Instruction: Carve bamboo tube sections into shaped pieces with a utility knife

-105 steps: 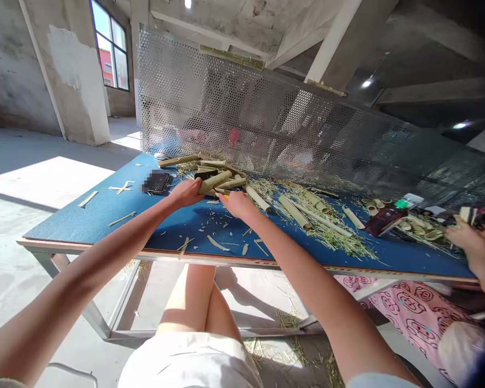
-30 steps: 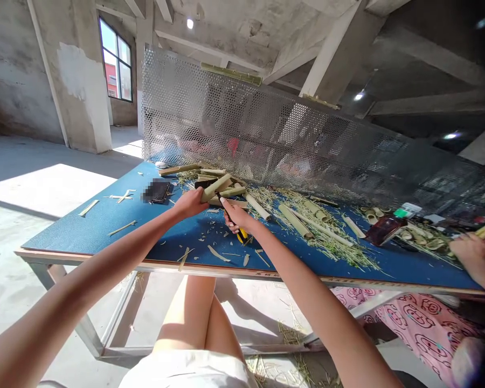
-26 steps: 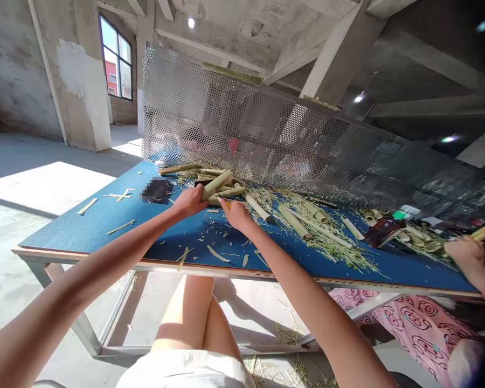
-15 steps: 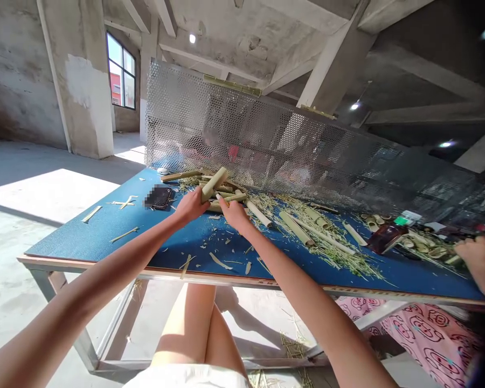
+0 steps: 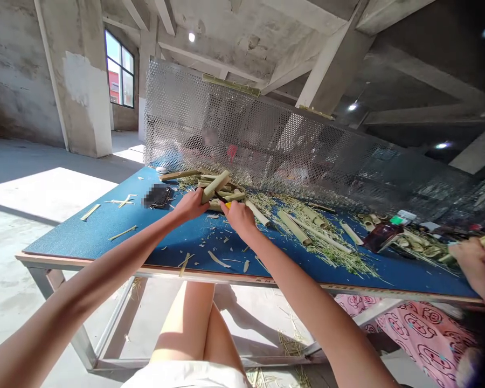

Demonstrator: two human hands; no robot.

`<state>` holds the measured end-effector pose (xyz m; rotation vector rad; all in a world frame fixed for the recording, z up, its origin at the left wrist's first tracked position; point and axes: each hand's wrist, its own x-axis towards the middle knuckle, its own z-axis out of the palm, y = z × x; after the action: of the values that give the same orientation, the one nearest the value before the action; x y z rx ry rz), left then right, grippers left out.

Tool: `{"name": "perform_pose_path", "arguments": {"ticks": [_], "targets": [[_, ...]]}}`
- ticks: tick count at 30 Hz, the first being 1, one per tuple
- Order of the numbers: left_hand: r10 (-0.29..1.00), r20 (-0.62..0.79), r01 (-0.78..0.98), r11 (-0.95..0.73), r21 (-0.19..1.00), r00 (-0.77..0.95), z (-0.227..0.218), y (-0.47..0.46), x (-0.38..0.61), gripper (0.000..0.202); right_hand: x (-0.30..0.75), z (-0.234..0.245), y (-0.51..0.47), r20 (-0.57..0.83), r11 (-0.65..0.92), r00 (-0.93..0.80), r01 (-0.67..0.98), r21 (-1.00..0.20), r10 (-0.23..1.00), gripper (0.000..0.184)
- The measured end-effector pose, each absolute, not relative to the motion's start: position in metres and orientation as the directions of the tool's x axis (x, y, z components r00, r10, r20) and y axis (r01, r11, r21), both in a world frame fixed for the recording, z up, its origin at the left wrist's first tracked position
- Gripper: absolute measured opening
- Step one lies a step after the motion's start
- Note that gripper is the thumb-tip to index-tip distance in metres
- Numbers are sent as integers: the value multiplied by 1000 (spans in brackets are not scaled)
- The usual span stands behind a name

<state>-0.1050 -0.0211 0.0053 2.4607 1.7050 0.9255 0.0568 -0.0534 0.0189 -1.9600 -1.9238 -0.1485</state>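
Observation:
My left hand (image 5: 192, 205) is closed around the lower end of a pale green bamboo piece (image 5: 217, 184), which tilts up to the right. In my right hand (image 5: 241, 215), fingers wrapped, is a knife (image 5: 228, 205) with a yellow handle. A dark part of it reaches toward the bamboo; whether it touches cannot be made out. Both hands are above the blue tabletop (image 5: 145, 248). Behind and beneath them lie more bamboo pieces (image 5: 236, 196) among shavings.
A dark phone-like object (image 5: 159, 196) lies left of my hands. Bamboo lengths (image 5: 294, 227) and green shavings (image 5: 339, 258) spread rightward. A perforated metal screen (image 5: 267, 140) stands along the back. A bottle of dark red liquid (image 5: 382, 237) and another person's hand (image 5: 472, 258) are at the right.
My right hand has shifted slightly right and down, away from the bamboo piece, and the knife's yellow handle shows more. My left hand keeps its hold, with the bamboo tilted a little lower.

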Motion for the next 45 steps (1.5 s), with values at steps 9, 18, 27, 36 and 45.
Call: {"name": "perform_pose_path", "arguments": {"ticks": [9,18,27,36,45], "targets": [[839,471,828,-454,330,272,10,-23,-109,29,59,20,-70,-41,151,-287,615,-774,957,65],[845,462,862,-425,274,270,10,-26,-108,34,63,23,-57,203,93,-30,946,-309,979,60],[829,492,854,-439,278,266,12,-29,-105,31,62,27,-71,220,125,-29,892,-435,975,58],[830,476,824,-469,317,290,13,-26,-106,29,69,20,-68,-178,26,-371,484,-874,912,60],[842,453,840,-453,299,293,12,-24,-111,31,57,9,-63,242,170,-99,941,-293,965,68]]}}
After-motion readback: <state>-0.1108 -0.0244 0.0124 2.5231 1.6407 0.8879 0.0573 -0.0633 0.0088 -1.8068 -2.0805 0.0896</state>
